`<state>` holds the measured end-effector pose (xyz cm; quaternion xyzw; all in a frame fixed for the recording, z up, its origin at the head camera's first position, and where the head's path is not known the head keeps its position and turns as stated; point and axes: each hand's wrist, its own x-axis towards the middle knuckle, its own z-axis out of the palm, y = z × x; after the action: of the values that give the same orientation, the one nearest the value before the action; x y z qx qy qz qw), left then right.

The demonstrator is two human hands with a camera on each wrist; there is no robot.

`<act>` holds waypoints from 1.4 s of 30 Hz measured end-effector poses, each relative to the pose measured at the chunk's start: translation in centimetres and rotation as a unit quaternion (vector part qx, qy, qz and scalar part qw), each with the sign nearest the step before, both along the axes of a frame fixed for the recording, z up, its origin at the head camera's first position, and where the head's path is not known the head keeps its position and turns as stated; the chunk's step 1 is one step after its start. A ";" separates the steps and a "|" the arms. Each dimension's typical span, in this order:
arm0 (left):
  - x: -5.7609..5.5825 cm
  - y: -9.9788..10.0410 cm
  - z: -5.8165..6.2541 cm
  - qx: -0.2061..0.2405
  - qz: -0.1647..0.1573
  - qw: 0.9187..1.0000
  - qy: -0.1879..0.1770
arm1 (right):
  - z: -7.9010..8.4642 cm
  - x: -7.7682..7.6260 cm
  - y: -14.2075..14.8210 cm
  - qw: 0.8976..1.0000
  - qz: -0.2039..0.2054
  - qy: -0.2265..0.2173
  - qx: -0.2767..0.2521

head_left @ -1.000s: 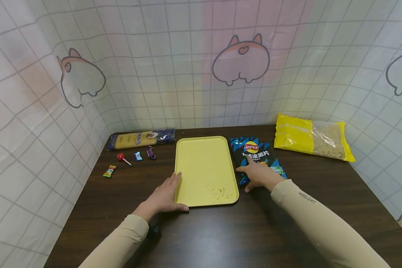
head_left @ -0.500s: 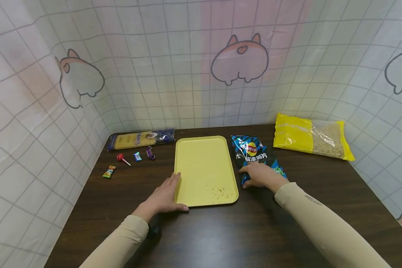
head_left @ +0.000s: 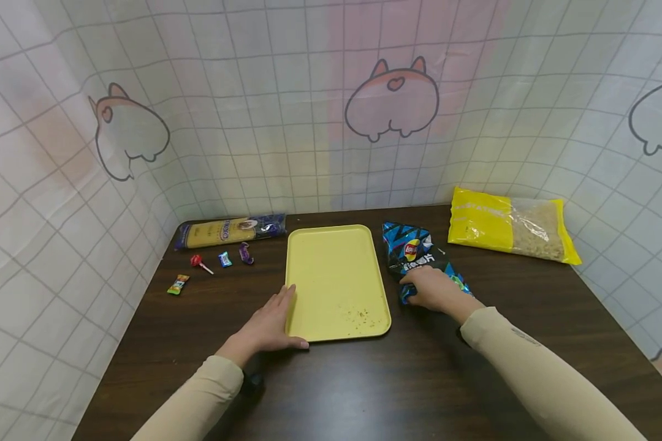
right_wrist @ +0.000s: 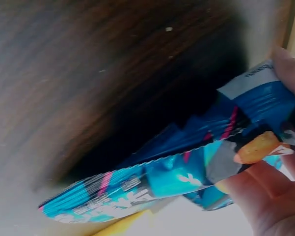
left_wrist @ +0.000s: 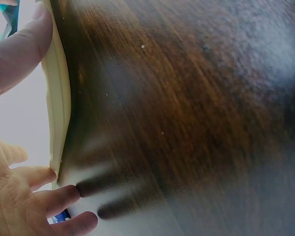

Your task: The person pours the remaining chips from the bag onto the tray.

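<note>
In the head view a yellow tray (head_left: pixel 336 269) lies flat mid-table, with crumbs near its front right corner. My left hand (head_left: pixel 267 321) rests at its front left corner, fingers spread along the left edge and thumb at the front edge. In the left wrist view the thumb (left_wrist: pixel 29 49) crosses the tray rim (left_wrist: pixel 56 98). To the right of the tray, my right hand (head_left: pixel 433 289) grips a blue and black Lay's chip bag (head_left: pixel 410 248) near its front end. In the right wrist view the chip bag (right_wrist: pixel 176 172) is creased between thumb and fingers.
A yellow bag of flaky grain (head_left: pixel 507 226) lies back right, and a pasta pack (head_left: pixel 228 231) back left. Before the pasta are a red lollipop (head_left: pixel 196 260), a blue-white candy (head_left: pixel 224 259), a purple candy (head_left: pixel 245 253) and an orange-green candy (head_left: pixel 178 284). Patterned cloth (head_left: pixel 254 122) surrounds the table.
My right hand's fingers have closed from lying spread over the chip bag to gripping it, and the bag has bunched up and shifted slightly. The left hand stays at the tray.
</note>
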<state>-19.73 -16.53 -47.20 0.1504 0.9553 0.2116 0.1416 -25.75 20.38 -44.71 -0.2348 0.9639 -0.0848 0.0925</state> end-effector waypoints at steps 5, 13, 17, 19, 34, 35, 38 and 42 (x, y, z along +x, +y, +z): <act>0.1 -0.1 0.1 -0.001 0.001 1.000 0.000 | -0.1 0.7 1.0 0.998 0.000 0.033 -0.052; 0.2 -0.2 0.2 -0.002 -0.001 1.000 0.001 | 0.0 1.6 3.1 0.988 -0.009 0.060 -0.144; 0.2 -0.3 0.3 -0.002 -0.001 1.000 0.001 | 0.1 1.8 4.2 0.982 -0.012 0.055 -0.183; 0.1 -0.3 0.3 -0.002 -0.001 1.000 0.001 | 0.2 1.9 4.7 0.979 -0.008 0.055 -0.196; -0.2 -0.3 0.1 0.000 -0.004 1.000 0.000 | 1.4 3.0 7.2 0.952 -0.056 -0.004 -0.300; -0.2 -0.3 0.1 0.000 -0.004 1.000 0.001 | 1.5 3.1 7.2 0.951 -0.055 -0.009 -0.305; -0.2 -0.2 0.0 0.000 -0.005 1.000 -0.001 | 1.6 3.3 7.0 0.950 -0.043 -0.006 -0.308; -0.2 -0.2 -0.1 0.003 -0.004 1.000 -0.005 | 1.7 3.7 6.5 0.953 -0.022 0.019 -0.302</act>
<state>-19.92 -16.73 -47.34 0.1541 0.9532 0.2148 0.1465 -22.09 26.91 -43.01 -0.2325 0.8997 -0.3695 -0.0029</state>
